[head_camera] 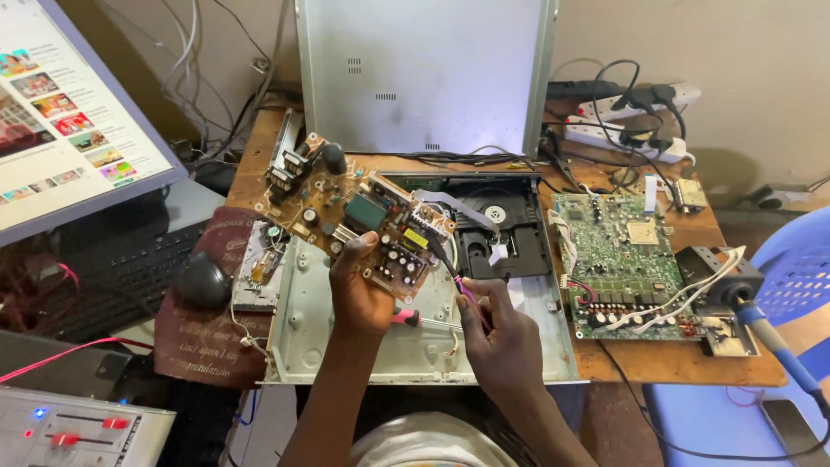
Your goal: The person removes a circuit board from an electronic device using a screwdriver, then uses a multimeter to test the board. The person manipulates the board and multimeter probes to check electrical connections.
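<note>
centrally, left hand [363, 294] grips brown circuit board [359, 216] tilted up over the open metal chassis [415, 346] for access; right hand [501, 333] pinches a pink-handled probe [462, 290] at its near edge.

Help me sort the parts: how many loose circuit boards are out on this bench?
2. A brown circuit board held up by the left hand over the open metal chassis, and a green circuit board lying on the wooden table at right. Others may be hidden.

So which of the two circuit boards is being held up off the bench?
The brown board, gripped by the left hand above the open metal chassis. The green board lies flat on the wooden bench at right.
</note>
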